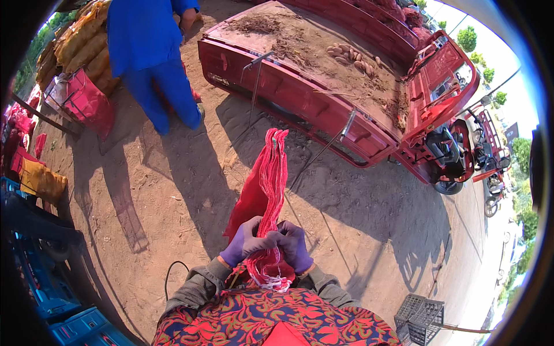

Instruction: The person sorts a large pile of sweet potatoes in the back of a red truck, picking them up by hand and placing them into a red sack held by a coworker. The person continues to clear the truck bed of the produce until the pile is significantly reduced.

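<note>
A thick stack of red mesh sacks [272, 177] is held upright before my chest, its long edges bunched together. My left hand [250, 242], in a purple glove, grips the stack from the left with the thumb laid across its front. From the right, my purple-gloved right hand [294, 247] pinches the same bundle, and the two hands meet at the thumbs. Below them the lower ends of the sacks curl toward my body, with frayed white threads [277, 283] hanging out. Fingers behind the stack are partly hidden.
A red cargo tricycle [303, 93] with sweet potatoes [352, 58] on its bed stands ahead. A person in blue [147, 60] is at upper left, near a red sack on a frame [88, 101] and stacked filled sacks [84, 43]. Plastic crates [420, 318] sit lower right; blue machinery [82, 326] lower left.
</note>
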Available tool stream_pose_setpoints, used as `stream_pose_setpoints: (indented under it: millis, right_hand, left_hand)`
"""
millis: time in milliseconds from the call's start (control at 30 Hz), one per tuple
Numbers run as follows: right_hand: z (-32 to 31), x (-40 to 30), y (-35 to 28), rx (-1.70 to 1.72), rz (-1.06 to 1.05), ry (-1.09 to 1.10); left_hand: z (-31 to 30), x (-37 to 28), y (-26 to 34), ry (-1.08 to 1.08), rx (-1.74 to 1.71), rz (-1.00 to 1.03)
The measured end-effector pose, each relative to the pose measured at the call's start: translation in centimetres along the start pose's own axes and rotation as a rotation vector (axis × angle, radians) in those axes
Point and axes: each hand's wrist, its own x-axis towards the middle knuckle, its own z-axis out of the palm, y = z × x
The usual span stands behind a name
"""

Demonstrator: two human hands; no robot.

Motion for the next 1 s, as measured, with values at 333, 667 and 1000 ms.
stream_pose_setpoints:
  millis: [333, 667, 1000]
  right_hand:
    - [-20.4, 0.8, 0.7, 0.586, -0.389, 0.191]
    - [-45.2, -3.4, -6.8, 0.539, -0.454, 0.786]
    - [-28.7, 11.2, -8.9, 0.103, 0.127, -0.063]
  left_hand:
    - [3.5, 5.1, -2.8, 0.285, -0.311, -0.04]
    - [-4.9, 0.8, -4.4, 0.787, -0.286, 0.258]
    - [-1.1, 3.7, -1.1, 0.651, -0.003, 0.243]
